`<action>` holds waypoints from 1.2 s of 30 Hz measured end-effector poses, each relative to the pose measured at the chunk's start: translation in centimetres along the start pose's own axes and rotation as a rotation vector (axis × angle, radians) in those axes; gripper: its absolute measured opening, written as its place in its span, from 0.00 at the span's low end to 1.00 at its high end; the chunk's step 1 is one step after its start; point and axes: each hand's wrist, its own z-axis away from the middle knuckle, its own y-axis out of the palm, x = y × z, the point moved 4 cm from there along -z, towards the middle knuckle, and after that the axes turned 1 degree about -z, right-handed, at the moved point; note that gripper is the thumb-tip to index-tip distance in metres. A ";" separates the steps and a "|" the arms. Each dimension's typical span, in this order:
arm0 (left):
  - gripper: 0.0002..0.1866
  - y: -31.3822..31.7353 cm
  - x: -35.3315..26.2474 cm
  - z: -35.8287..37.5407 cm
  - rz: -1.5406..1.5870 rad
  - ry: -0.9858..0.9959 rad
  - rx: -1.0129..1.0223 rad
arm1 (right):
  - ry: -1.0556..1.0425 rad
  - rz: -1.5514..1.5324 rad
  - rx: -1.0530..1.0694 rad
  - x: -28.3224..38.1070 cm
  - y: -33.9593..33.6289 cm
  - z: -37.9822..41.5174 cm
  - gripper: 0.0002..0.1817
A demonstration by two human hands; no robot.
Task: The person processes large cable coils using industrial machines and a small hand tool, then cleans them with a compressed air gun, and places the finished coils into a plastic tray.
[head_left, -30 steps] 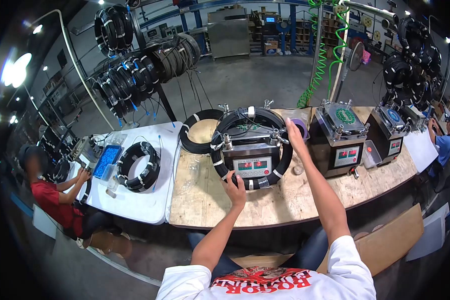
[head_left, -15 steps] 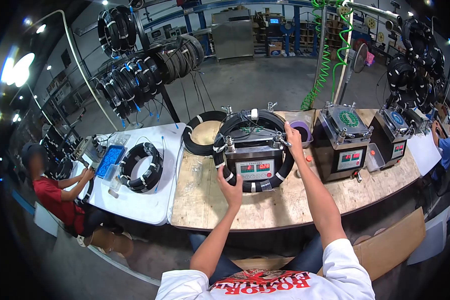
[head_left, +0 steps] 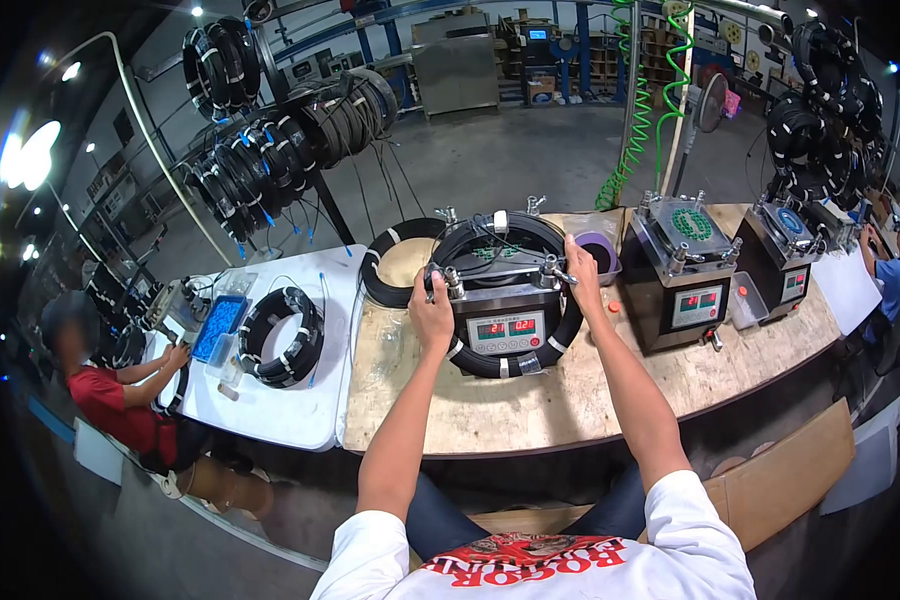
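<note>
A black cable coil (head_left: 482, 362), bound with white tape, is held in front of a metal-topped machine (head_left: 460, 337) with a red digital display. My left hand (head_left: 433, 314) grips the coil's left side, its thumb up near the machine's clamp knob. On the opposite side my right hand (head_left: 583, 274) has its fingers closed round the coil, beside another knob. A small white tag (head_left: 500, 219) and thin cable ends lie across the coil's top. The coil rings the display, and its far part overlaps the machine's top plate.
Another black coil (head_left: 378, 287) lies behind on the wooden bench (head_left: 400, 405). To the right stand two similar machines (head_left: 678, 315) and a purple bowl (head_left: 602, 252). On the white table (head_left: 295, 410) are a coil (head_left: 254, 345) and a blue tray (head_left: 218, 328); a person (head_left: 110, 400) works there.
My left hand has moved up from the coil's lower left to its left side. My right hand stays on the right side. The coil's lower edge sits slightly higher in view.
</note>
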 end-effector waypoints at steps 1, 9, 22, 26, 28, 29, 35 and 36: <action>0.29 0.1 0.1 0.0 -0.012 0.023 -0.020 | -0.028 -0.015 -0.025 -0.2 0.0 0.2 0.32; 0.27 0.1 0.2 0.0 -0.015 0.057 -0.059 | -0.004 -0.065 -0.209 -1.2 0.4 6.7 0.25; 0.28 -0.2 0.1 0.3 -0.029 0.063 -0.080 | -0.020 -0.066 -0.475 -2.1 4.8 16.9 0.36; 0.30 -0.5 -0.7 1.3 -0.040 0.027 -0.156 | -0.047 -0.052 -0.449 -2.6 4.4 16.6 0.37; 0.30 -0.7 -0.7 1.9 -0.071 -0.006 -0.194 | -0.045 -0.046 -0.444 -2.7 4.4 16.7 0.37; 0.30 -0.6 -0.7 2.2 -0.090 -0.014 -0.203 | -0.051 -0.046 -0.442 -2.6 4.4 16.6 0.37; 0.33 0.3 1.3 6.9 -0.030 -0.099 -0.225 | -0.070 -0.053 -0.446 -2.3 4.3 16.5 0.37; 0.33 1.4 3.2 8.3 -0.025 -0.114 -0.271 | -0.069 -0.055 -0.446 -2.3 4.3 16.6 0.37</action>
